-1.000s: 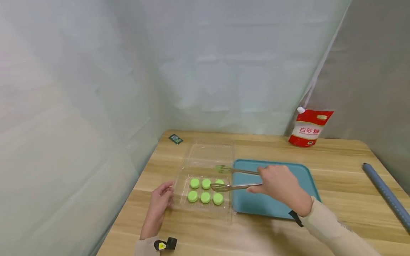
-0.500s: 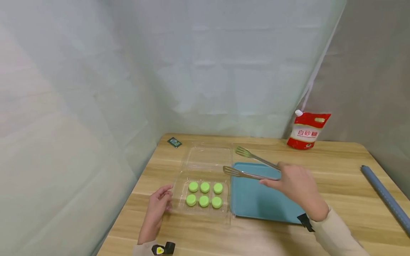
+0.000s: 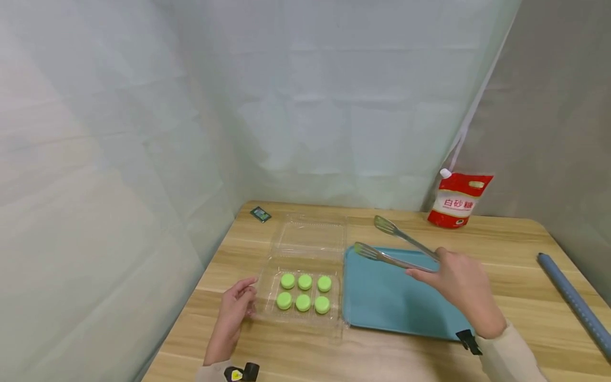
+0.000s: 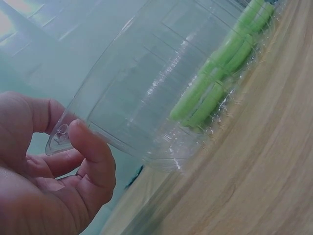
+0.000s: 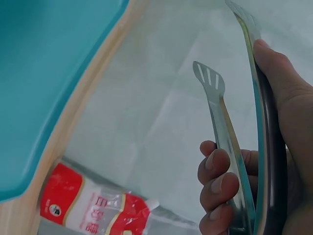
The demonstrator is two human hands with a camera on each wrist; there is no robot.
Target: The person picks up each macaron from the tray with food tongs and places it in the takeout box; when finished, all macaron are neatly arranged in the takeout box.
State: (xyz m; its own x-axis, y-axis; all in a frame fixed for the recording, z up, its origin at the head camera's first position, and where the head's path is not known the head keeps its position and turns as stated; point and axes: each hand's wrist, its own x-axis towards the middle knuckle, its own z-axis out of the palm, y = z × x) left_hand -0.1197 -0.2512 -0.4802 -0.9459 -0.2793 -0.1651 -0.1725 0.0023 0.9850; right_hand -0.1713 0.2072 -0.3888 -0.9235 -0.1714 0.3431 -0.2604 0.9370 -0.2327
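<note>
Green macarons (image 3: 303,303) sit in two rows inside a clear plastic container (image 3: 269,294) whose lid (image 3: 311,233) lies folded back behind it. At the container's left side is my left hand (image 3: 233,306). Its thumb and fingers pinch a corner of the clear rim (image 4: 61,134) in the left wrist view. My right hand (image 3: 465,284) grips metal tongs (image 3: 393,261) above the blue tray (image 3: 382,305). The slotted tong heads (image 5: 210,81) stand apart with nothing between them. Fingers curl round one tong arm while the thumb lies along the other.
A red and white pouch (image 3: 460,200) with a white cap stands at the back right. A small dark packet (image 3: 260,214) lies at the back left. Along the right side of the wooden table (image 3: 286,355) is a long grey-blue rod (image 3: 573,300).
The right hand has drawn the tongs from over the macarons to the right, above the tray, and their heads have spread wider apart. The left hand has stayed at the container's edge.
</note>
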